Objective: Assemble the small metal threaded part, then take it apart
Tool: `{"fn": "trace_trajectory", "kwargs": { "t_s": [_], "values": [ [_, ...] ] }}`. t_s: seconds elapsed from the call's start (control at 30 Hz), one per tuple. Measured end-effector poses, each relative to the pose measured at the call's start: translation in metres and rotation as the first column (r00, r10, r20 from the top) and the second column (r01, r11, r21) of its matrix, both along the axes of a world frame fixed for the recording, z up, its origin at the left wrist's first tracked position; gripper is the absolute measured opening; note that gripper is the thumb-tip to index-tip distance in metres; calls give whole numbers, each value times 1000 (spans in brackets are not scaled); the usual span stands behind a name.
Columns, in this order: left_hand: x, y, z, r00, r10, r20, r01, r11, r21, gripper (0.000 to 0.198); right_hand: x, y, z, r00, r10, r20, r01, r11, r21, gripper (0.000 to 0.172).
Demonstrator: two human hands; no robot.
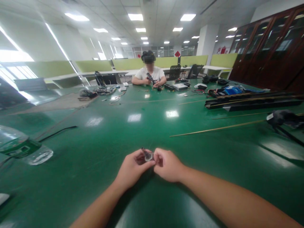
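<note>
Low in the middle of the head view, my left hand (130, 167) is closed around a small round part (148, 156). This part has a pale, shiny face and a dark stem sticking up at its upper left; its exact kind I cannot make out. My right hand (169, 165) meets it from the right, thumb and fingers pinched together at the part's edge. Whatever lies between those right fingertips is hidden. Both hands are just above the green table (106, 136), close to its near side.
A large clear bottle (23, 147) lies at the left, near a black cable (58, 133). Thin brass-coloured rods (213, 128) and black channels (251, 101) extend from the right. Across the table sits a person (149, 74) holding a dark power tool (150, 77) among scattered parts.
</note>
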State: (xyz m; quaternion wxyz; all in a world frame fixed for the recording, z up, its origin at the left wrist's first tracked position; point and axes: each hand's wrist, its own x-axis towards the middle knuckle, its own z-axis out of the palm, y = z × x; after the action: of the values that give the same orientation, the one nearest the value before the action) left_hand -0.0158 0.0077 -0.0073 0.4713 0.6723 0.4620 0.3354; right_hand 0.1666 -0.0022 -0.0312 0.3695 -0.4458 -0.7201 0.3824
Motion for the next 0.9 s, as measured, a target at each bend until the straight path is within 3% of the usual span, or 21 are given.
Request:
{"fn": "trace_trajectory", "kwargs": {
  "t_s": [0.2,0.3,0.47,0.6,0.77,0.9],
  "values": [
    [-1,-1,5,999,41,35,-40,999,-30,37,0,-1,-3,999,43,-20,-43,999,-28,14],
    [-4,0,6,994,82,-70,-77,994,80,36,-1,1,-7,993,-15,-115,10,999,-50,17],
    [-8,2,5,973,105,-207,-29,940,341,28,-1,6,-9,951,-87,-297,60,993,-98,22],
    [-9,4,0,973,107,-203,-19,920,391,28,-1,5,-7,939,-105,-326,64,989,-135,26],
    [-10,4,-8,970,166,-178,-77,904,421,34,-1,2,-7,942,-152,-300,112,983,-149,44],
    [-10,2,-6,969,160,-186,-57,884,463,26,-1,2,-7,951,-126,-281,95,988,-121,42]
  ]
}}
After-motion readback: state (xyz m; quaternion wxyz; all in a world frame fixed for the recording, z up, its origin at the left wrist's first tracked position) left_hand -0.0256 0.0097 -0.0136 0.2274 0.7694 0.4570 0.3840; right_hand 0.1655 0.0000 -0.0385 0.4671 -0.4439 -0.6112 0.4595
